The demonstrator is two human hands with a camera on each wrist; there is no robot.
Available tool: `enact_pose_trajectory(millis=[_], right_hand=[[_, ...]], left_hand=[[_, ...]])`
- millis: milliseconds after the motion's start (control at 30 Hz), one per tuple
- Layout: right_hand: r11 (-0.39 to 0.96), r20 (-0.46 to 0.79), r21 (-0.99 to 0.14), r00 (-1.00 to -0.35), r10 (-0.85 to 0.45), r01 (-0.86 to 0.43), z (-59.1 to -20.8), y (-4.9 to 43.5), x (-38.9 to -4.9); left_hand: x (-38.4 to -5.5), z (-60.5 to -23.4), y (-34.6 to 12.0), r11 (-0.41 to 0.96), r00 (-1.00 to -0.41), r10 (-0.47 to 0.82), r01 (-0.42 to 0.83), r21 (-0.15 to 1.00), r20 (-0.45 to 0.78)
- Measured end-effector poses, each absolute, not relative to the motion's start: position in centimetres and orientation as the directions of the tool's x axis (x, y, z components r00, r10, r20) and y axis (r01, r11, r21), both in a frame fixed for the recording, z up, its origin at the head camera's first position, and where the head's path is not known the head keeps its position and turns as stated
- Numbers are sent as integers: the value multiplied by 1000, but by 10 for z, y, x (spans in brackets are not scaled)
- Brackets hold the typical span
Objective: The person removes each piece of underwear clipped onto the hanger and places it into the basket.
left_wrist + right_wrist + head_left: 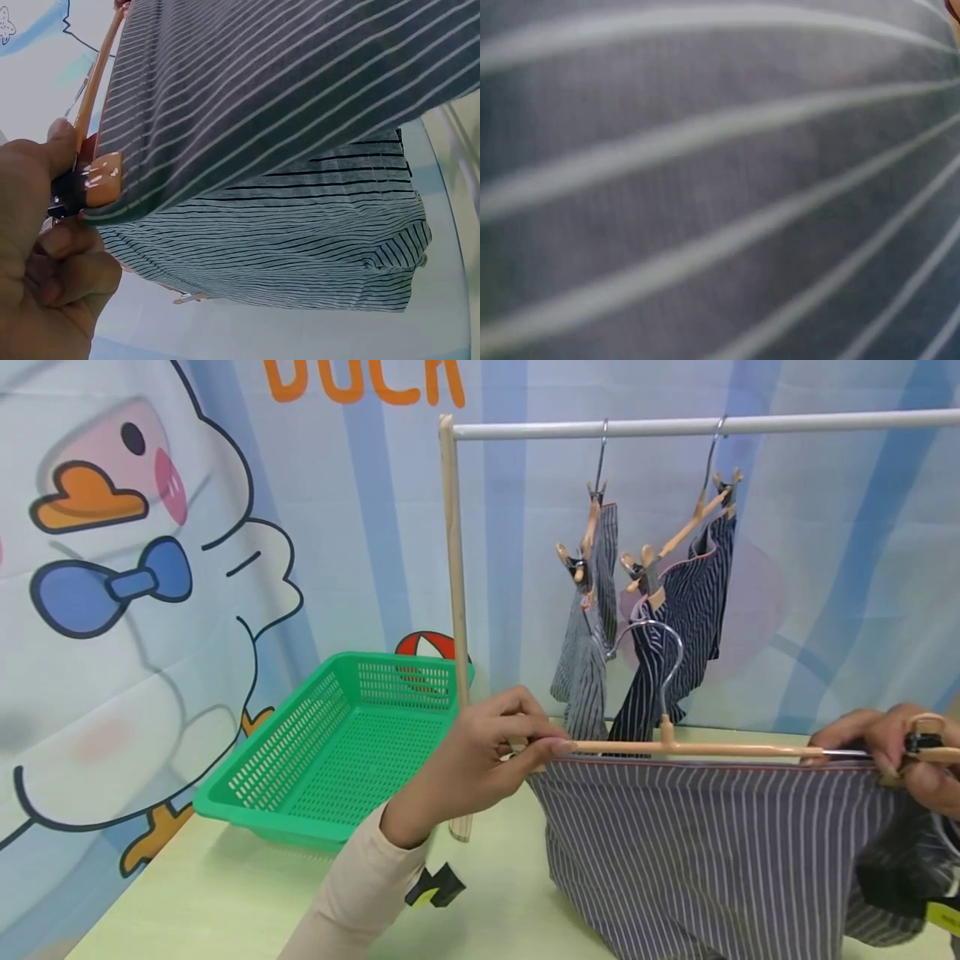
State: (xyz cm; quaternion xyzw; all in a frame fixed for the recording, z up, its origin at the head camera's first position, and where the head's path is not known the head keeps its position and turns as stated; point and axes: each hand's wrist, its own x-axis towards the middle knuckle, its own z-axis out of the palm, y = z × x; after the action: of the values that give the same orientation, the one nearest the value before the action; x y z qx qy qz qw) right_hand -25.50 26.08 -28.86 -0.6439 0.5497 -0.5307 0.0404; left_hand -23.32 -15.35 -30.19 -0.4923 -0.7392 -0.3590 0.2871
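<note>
A peach clip hanger (622, 747) with a metal hook is held level, with grey white-striped shorts (697, 843) hanging below it. My left hand (498, 747) pinches the hanger's left end. In the left wrist view, the clip (103, 180) there sits over the waistband corner, between thumb and fingers. At the other end, my right hand (911, 760) grips the hanger and waistband beside the right clip (926, 739), which stands above the fabric edge. Striped cloth (705, 172) fills the right wrist view and hides the fingers.
Behind, a white rail (525, 431) on a wooden post (453, 568) carries two clip hangers with striped garments: a lighter one (581, 668) and a dark one (693, 593). A green plastic basket (292, 831) stands left on the pale table (210, 893), before a duck-printed backdrop (360, 527).
</note>
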Motion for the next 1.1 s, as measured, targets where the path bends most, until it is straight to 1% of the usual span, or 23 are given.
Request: enact_pose_trajectory(millis=[67,133,167,233,300,367,467,533,633,700,767,833,867,933,1000,1100], right_hand=[[-401,648,-619,-152,-746,-675,-287,258,-254],[-376,659,-595,-164,-734,-710,-288,257,-253],[-352,668,-578,-178,-723,-736,-289,256,-252],[-281,685,-547,-229,-691,-789,-293,258,-251],[-188,681,-543,-299,-668,-818,-297,261,-250],[-161,681,-546,-324,-656,-822,-299,260,-249],[-173,665,-569,-326,-672,-804,-297,257,-248],[-209,665,-569,-295,-686,-796,-295,255,-249],[-137,640,-570,-333,-692,-810,-294,256,-246],[-78,632,-569,-374,-679,-819,-295,257,-244],[59,614,-558,-460,-642,-828,-298,258,-240],[169,609,-545,-526,-593,-821,-300,257,-237],[249,595,-533,-567,-569,-809,-301,256,-235],[382,574,-500,-628,-527,-777,-301,255,-232],[439,564,-491,-659,-498,-753,-301,253,-230],[482,555,-482,-680,-478,-732,-301,251,-229]], left_hand=[[-233,-301,-153,264,-362,518,929,258,775],[-232,-300,-153,256,-380,507,923,286,774],[-231,-300,-153,248,-391,499,919,305,773],[-230,-298,-153,226,-419,480,908,354,771],[-229,-298,-152,201,-453,458,891,407,765],[-228,-298,-152,193,-484,437,874,447,758],[-228,-299,-152,201,-524,412,850,487,745],[-227,-298,-152,205,-543,399,838,505,738],[-227,-298,-152,202,-565,388,823,531,728],[-226,-297,-153,197,-584,380,809,554,717],[-225,-297,-153,200,-608,368,791,579,703],[-224,-296,-153,211,-632,354,772,600,689],[-223,-296,-153,218,-642,347,764,607,683],[-222,-295,-153,233,-655,336,754,615,677],[-222,-295,-152,241,-660,329,750,616,675],[-222,-296,-152,241,-659,324,751,615,678]])
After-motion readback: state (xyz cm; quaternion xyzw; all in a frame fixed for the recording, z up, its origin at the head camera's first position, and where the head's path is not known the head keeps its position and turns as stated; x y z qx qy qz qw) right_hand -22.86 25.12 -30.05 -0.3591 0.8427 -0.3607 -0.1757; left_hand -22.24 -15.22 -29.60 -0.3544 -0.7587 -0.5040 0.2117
